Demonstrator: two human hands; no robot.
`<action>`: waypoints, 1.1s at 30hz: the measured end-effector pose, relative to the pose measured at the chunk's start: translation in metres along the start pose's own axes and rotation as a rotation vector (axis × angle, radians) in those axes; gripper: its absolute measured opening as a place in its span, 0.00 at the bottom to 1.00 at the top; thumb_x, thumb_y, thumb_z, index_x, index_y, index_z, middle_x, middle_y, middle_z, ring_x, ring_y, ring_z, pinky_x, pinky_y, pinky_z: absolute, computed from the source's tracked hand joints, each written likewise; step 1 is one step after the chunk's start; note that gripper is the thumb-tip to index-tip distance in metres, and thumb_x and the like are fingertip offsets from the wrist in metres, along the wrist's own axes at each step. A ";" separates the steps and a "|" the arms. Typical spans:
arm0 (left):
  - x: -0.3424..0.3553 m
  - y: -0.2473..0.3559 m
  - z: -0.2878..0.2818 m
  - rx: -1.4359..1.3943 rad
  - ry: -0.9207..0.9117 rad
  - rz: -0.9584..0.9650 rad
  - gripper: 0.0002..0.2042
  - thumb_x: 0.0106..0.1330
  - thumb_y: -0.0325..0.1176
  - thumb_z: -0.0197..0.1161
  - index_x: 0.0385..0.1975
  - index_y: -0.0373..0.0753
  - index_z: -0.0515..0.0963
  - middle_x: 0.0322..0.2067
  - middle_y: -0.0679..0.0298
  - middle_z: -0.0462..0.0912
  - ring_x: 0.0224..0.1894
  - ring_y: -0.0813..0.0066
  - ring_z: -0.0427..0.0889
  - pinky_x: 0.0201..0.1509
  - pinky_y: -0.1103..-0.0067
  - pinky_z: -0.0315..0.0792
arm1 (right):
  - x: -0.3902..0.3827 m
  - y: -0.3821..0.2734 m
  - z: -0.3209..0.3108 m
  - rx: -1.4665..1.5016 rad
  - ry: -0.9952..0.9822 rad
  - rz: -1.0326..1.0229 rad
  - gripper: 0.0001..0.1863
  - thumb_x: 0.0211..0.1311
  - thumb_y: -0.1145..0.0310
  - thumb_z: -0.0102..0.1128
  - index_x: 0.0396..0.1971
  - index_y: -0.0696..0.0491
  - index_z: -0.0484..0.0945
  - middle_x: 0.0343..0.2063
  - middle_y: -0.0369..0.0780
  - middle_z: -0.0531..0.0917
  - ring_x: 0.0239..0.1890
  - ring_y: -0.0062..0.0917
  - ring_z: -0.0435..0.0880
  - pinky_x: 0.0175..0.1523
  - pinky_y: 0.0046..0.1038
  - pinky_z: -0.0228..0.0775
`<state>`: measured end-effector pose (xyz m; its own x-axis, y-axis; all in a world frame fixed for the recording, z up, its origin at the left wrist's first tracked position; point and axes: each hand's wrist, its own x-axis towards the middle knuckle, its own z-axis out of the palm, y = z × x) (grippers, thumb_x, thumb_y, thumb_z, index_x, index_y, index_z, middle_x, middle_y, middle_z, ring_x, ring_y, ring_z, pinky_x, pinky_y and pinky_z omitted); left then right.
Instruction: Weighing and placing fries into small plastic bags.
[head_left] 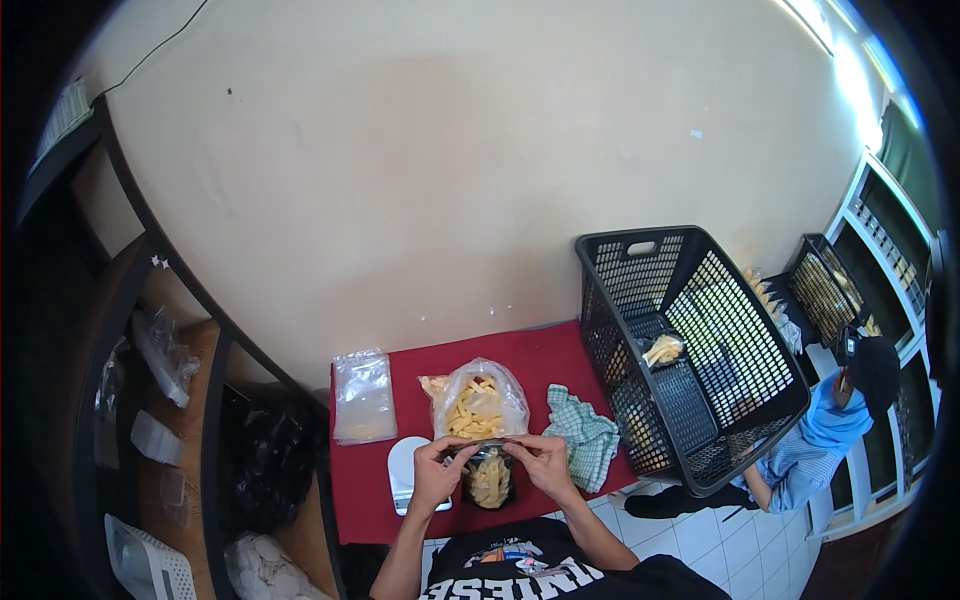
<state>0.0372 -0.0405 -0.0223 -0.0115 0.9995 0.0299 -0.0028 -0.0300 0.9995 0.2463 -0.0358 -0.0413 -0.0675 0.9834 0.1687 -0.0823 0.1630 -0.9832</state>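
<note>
My left hand (437, 472) and my right hand (545, 464) pinch the two top corners of a small clear-fronted pouch (490, 481) with dark edges. Pale yellow cut pieces, like chips, fill its lower part. The pouch hangs upright just in front of my body, near the table's front edge. Beyond it lies a large open clear plastic bag (483, 398) of the same yellow pieces. To the left of my left hand sits a white kitchen scale (403, 470), partly behind that hand. A green-and-white checked cloth (583, 437) lies crumpled to the right of my right hand.
A stack of flat clear bags (364, 396) lies on the red-covered table (362, 503). At right stands a large black plastic crate (640, 330) with one filled pouch (664, 350) inside. Another person (820, 430) sits beyond it. Dark shelving (215, 430) holds plastic containers at left.
</note>
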 end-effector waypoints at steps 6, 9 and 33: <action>-0.006 0.008 -0.007 0.043 -0.086 0.131 0.06 0.64 0.19 0.70 0.39 0.30 0.89 0.35 0.58 0.91 0.39 0.78 0.88 0.48 0.80 0.80 | -0.009 -0.021 0.025 -0.188 -0.016 -0.063 0.10 0.62 0.78 0.71 0.43 0.61 0.88 0.40 0.45 0.91 0.40 0.22 0.89 0.48 0.23 0.79; -0.009 -0.003 -0.011 0.176 0.031 0.280 0.08 0.61 0.16 0.68 0.39 0.31 0.89 0.34 0.55 0.91 0.38 0.73 0.89 0.47 0.79 0.81 | -0.004 -0.025 0.029 -0.220 -0.052 -0.109 0.10 0.61 0.79 0.70 0.42 0.61 0.89 0.40 0.45 0.91 0.42 0.27 0.90 0.51 0.26 0.80; 0.088 -0.136 -0.171 1.316 0.058 0.140 0.14 0.63 0.28 0.65 0.45 0.26 0.83 0.46 0.42 0.84 0.55 0.41 0.79 0.63 0.51 0.67 | -0.008 -0.146 -0.109 -0.851 1.110 -0.365 0.10 0.67 0.76 0.67 0.45 0.63 0.87 0.37 0.47 0.91 0.38 0.23 0.89 0.46 0.25 0.78</action>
<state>-0.1346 0.0501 -0.1566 0.0254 0.9860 0.1648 0.9671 -0.0659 0.2456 0.3672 -0.0588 0.0932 0.6523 0.3666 0.6634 0.7067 0.0223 -0.7072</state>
